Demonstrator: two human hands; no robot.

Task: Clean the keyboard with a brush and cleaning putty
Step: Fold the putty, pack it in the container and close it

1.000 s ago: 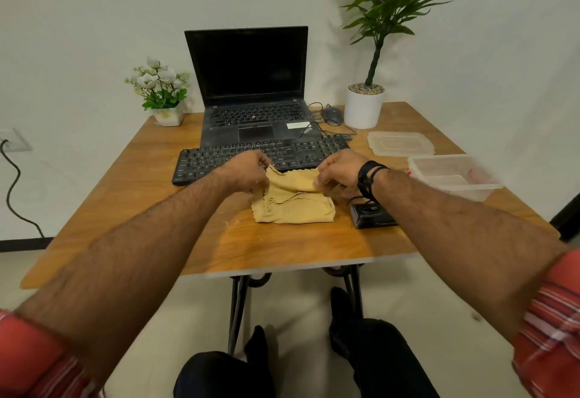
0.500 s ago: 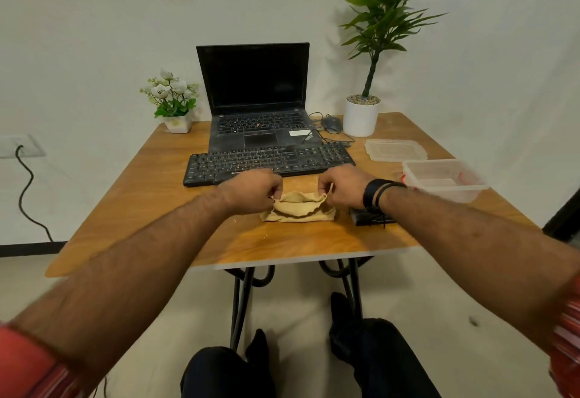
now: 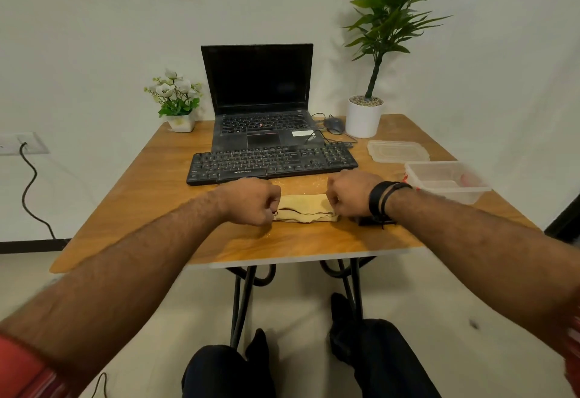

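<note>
A tan cloth (image 3: 303, 207) lies folded on the wooden table (image 3: 150, 177) in front of the black keyboard (image 3: 271, 162). My left hand (image 3: 251, 201) grips the cloth's left end with curled fingers. My right hand (image 3: 351, 193) grips its right end the same way. The cloth sits flat between the two fists. A small black object (image 3: 365, 221) lies half hidden under my right wrist. No brush or putty can be made out.
An open laptop (image 3: 260, 105) stands behind the keyboard with a mouse (image 3: 333, 124) and cables beside it. A clear plastic box (image 3: 445, 181) and its lid (image 3: 397, 151) sit at the right. A tall potted plant (image 3: 365, 115) and a small flower pot (image 3: 179, 105) stand at the back.
Both hands have brought the cloth's raised far edge down towards me, folding it into a narrower flat strip on the table. The hands now sit lower and wider apart.
</note>
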